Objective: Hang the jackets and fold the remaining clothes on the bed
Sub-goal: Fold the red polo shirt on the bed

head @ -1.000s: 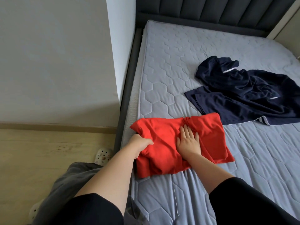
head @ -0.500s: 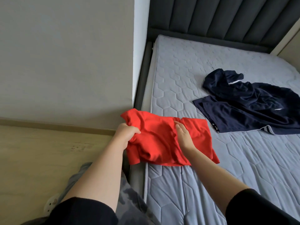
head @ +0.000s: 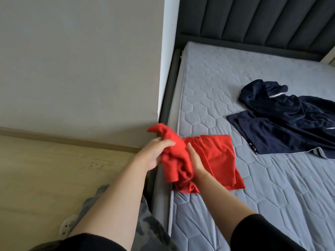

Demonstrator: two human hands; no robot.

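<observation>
shirt (head: 213, 156) at mattress (head: 217, 91) edge, jacket (head: 290, 115) right

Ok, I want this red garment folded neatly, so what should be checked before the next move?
1. Grip of the left hand on the red garment: ok.
2. Hold of the right hand on it: ok.
3. Fabric flat: not ok, bunched between the hands.
4. All of it over the mattress: not ok, one end passes the edge.
5. Apart from the navy clothes: ok.
6. Front or back up: cannot tell.
</observation>
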